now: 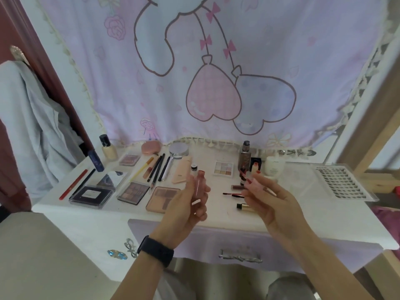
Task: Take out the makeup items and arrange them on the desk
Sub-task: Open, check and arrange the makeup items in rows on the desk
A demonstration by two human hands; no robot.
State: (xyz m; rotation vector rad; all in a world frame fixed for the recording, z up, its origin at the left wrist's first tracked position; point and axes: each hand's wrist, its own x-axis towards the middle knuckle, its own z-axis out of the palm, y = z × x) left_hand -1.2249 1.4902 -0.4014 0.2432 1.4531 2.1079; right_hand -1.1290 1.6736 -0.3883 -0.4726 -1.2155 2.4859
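Observation:
My left hand holds an uncapped pink lip gloss tube upright above the white desk. My right hand pinches the gloss's applicator wand, its red tip pointing up and left, apart from the tube. Laid out on the desk are several eyeshadow palettes, a blush palette, pencils and brushes, a small light palette, a foundation bottle, a brown pump bottle, and a red applicator with a gold-capped tube under my right hand.
A false-lash tray lies at the desk's right end, a white jar beside it. A pink cartoon curtain hangs behind. A grey garment drapes at left. The drawer with its handle is shut below.

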